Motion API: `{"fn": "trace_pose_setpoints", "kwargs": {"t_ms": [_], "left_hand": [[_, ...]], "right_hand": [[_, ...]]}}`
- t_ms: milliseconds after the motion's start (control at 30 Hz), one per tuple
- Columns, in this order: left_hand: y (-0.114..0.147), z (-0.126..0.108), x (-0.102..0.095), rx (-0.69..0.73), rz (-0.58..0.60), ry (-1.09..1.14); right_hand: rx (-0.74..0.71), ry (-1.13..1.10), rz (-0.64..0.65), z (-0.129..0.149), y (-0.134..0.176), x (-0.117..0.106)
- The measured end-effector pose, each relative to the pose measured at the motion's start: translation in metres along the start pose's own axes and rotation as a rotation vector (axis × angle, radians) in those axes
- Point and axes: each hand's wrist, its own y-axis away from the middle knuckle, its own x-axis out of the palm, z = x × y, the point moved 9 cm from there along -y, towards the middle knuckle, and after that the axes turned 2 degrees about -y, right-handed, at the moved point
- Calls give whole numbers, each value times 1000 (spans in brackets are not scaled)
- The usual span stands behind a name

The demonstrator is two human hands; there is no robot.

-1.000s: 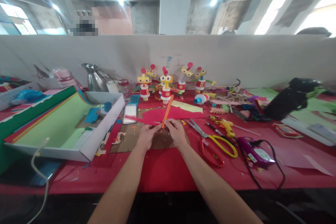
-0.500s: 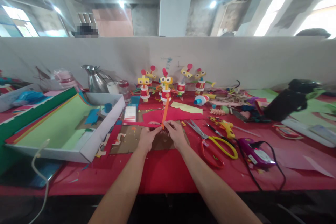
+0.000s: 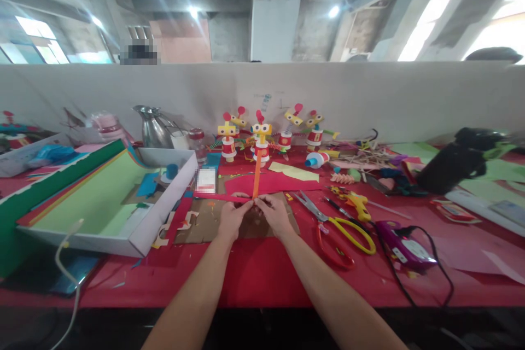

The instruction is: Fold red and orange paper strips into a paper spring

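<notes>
An orange paper strip (image 3: pixel 257 174) rises from between my fingertips, leaning slightly away. A red paper strip (image 3: pixel 217 197) stretches out to the left, and the two strips meet where my hands come together. My left hand (image 3: pixel 233 219) pinches the red strip near that meeting point. On the other side my right hand (image 3: pixel 271 213) pinches the lower end of the orange strip; the exact overlap is hidden by the fingers. Both hands are just above a brown cardboard sheet (image 3: pixel 197 229). Beyond them lie a red paper piece (image 3: pixel 274 181) and a pale yellow paper piece (image 3: pixel 297 171).
Several paper-cup robot figures (image 3: pixel 261 147) stand at the back by the white partition (image 3: pixel 184 87). Red-and-yellow scissors (image 3: pixel 328 219), a yellow glue gun (image 3: pixel 359 205) and a purple corded device (image 3: pixel 404 246) are at right. A white box (image 3: pixel 164 213) with coloured paper occupies the left.
The view has shifted slightly. Both hands remain together, pinching the strips in nearly the same position, with the orange strip a little more upright.
</notes>
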Motion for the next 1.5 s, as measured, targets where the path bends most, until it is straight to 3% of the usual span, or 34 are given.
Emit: {"fn": "trace_pose_setpoints", "kwargs": {"t_ms": [267,500,700,1000,1200,1500], "left_hand": [[-1,-1,-7,5,-74,23],[1,-2,9,-89,75,65],[0,2,5,-140,14,174],[3,4,13,-163,75,181],[0,15,0,-149,-13,112],[0,11,-5,-121,-71,17]], "right_hand": [[-5,-65,58,3,2,9],[62,-160,18,-1,0,3],[74,-214,-13,0,0,1],[54,-225,-18,-1,-1,0],[43,-188,0,1,0,4],[52,-180,-9,-6,0,4]]}}
